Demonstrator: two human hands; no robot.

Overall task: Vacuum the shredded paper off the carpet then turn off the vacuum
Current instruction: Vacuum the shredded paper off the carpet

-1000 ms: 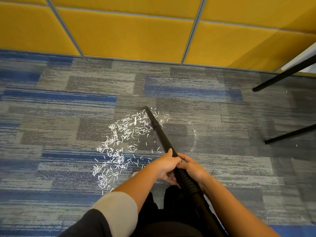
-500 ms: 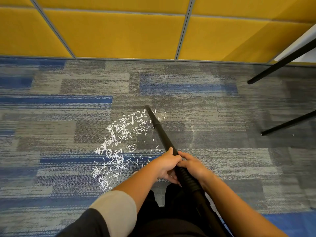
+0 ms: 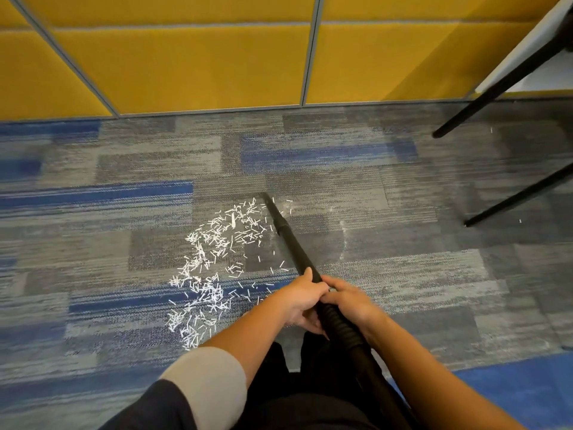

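Observation:
A black vacuum wand [image 3: 290, 238] slants from my lap up to the carpet, its nozzle tip touching the floor at the top right edge of the shredded paper [image 3: 210, 268]. The white shreds lie scattered in a curved patch on the grey and blue carpet [image 3: 124, 212], left of the wand. My left hand [image 3: 302, 297] grips the wand from the left. My right hand [image 3: 348, 297] grips it from the right, just above the ribbed hose [image 3: 339, 324]. The vacuum body is hidden.
A yellow panelled wall [image 3: 201, 63] runs along the far side of the carpet. Two black furniture legs [image 3: 496, 88] slant down at the right. A few stray shreds lie near those legs. A blue carpet patch [image 3: 511, 392] shows at the bottom right.
The view has tilted down slightly, so the wall fills more of the frame. The nozzle stays at the top right edge of the paper, and both hands hold the wand as before.

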